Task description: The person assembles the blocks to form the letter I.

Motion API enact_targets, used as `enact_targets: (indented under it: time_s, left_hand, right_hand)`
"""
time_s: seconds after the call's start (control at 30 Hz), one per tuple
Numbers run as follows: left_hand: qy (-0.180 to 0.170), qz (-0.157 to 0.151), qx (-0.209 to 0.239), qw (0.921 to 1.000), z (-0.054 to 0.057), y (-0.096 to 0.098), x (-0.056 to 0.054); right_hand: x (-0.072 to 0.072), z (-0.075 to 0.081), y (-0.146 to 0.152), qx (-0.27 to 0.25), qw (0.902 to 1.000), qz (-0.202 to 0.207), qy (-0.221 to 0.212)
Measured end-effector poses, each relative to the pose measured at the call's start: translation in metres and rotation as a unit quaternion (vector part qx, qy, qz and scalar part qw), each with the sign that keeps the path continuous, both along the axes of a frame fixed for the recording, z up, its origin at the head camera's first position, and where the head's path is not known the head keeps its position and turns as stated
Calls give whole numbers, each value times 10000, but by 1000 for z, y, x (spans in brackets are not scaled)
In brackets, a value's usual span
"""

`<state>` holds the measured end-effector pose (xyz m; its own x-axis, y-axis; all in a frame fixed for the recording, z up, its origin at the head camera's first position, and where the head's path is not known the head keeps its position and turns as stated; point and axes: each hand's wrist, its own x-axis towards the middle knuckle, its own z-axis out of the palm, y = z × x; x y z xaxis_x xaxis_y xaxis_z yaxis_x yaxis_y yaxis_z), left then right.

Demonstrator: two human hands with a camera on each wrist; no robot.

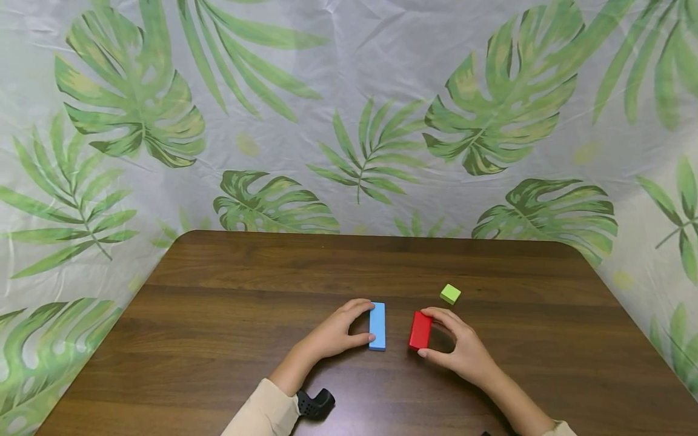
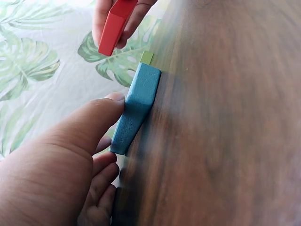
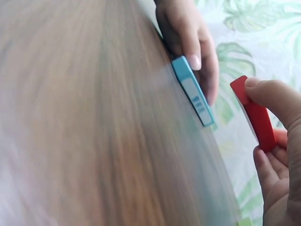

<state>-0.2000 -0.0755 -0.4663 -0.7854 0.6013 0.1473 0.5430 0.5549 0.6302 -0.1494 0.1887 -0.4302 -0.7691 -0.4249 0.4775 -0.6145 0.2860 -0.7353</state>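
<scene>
A long blue block [image 1: 377, 327] lies on the table near its middle. My left hand [image 1: 337, 332] is at its left side, thumb and fingers spread along it and pinching it near both ends. In the right wrist view, a pale printed label shows on the side of the blue block [image 3: 195, 94]. My right hand [image 1: 463, 348] grips a red block [image 1: 420, 330] between thumb and fingertips, and the left wrist view shows the red block [image 2: 114, 28] raised above the tabletop. A gap separates the two blocks.
A small light-green block [image 1: 450, 294] sits on the wooden table [image 1: 218, 339], just beyond my right hand. Behind the table's far edge hangs a leaf-patterned cloth [image 1: 376, 79]. A black wrist device [image 1: 316, 404] is on my left wrist.
</scene>
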Motion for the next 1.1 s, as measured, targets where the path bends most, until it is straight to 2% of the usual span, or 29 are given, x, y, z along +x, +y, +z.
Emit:
enact_targets:
  time_s: [0.47,0.77,1.1]
  left_hand:
    - [13,21,71,10000,-1,1,-1]
    - [-1,3,97,10000,0,1,-2]
    - [7,15,77,10000,-1,1,-1]
  right_hand:
    - [7,-1,-16,132,9985,529,-35]
    - [13,0,-27,334,9967,729,139]
    - [7,-33,-27,762,9930,902,15]
